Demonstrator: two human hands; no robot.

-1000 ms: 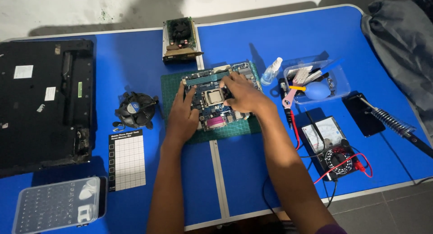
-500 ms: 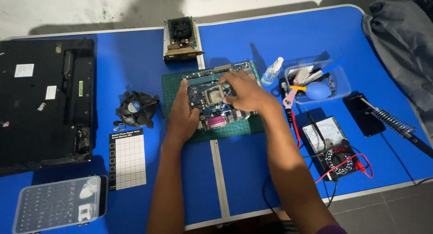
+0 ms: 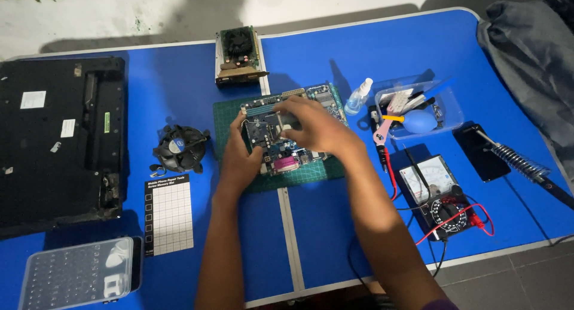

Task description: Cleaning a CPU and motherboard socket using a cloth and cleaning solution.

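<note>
A green motherboard lies on a green cutting mat in the middle of the blue table. My left hand grips the board's left edge, thumb on top. My right hand reaches over the middle of the board and hides the processor socket. Its fingertips pinch a small silver square chip there. I cannot tell whether the chip sits in the socket or is lifted off it.
A graphics card lies behind the mat, and a round cooler fan and a gridded screw mat to its left. The far left holds a black laptop base and a clear case. On the right are a spray bottle, a tool tray, a multimeter, a phone and a grey cloth.
My right hand has slid left from the board's right side to over the socket, covering the silver chip. My left hand has stayed at the board's left edge.
</note>
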